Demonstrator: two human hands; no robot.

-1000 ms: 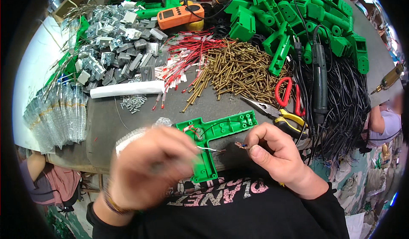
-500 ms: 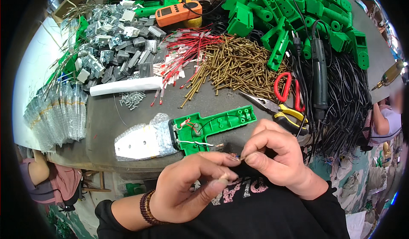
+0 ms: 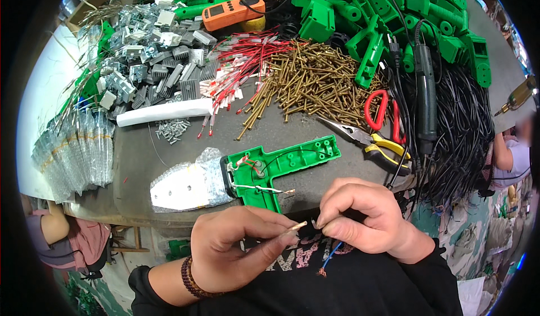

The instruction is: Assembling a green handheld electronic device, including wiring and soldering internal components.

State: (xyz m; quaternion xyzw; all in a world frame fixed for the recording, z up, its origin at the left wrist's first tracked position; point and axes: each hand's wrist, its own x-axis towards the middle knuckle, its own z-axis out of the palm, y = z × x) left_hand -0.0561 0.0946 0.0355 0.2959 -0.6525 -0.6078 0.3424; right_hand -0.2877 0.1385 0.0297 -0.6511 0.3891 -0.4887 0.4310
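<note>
My left hand [image 3: 239,245] is closed in a pinch on a thin, pale tan stick-like piece [image 3: 299,226], whose tip points toward my right hand. My right hand [image 3: 365,217] is pinched on a blue wire [image 3: 333,252]. The wire hangs below the fingers and ends in frayed bare copper. A small pale tip also shows at the right fingertips, too small to name. Beyond both hands lies an open green plastic housing half [image 3: 304,159] with red, black and white wires inside. Its left end adjoins a white plate [image 3: 183,195] wrapped in bubble film.
Pliers [image 3: 388,153] with yellow-black handles and red-handled scissors [image 3: 377,110] lie right of the brass screw pile [image 3: 318,82]. Behind are an orange meter [image 3: 233,12] and green housings [image 3: 388,12]. A soldering iron [image 3: 426,91] rests near black cables [image 3: 461,130]. Bubble bags [image 3: 76,153] lie left.
My hands, close together before, have drawn slightly apart. The tan piece now stands out clearly from my left fingers, and the blue wire hangs in view below my right hand.
</note>
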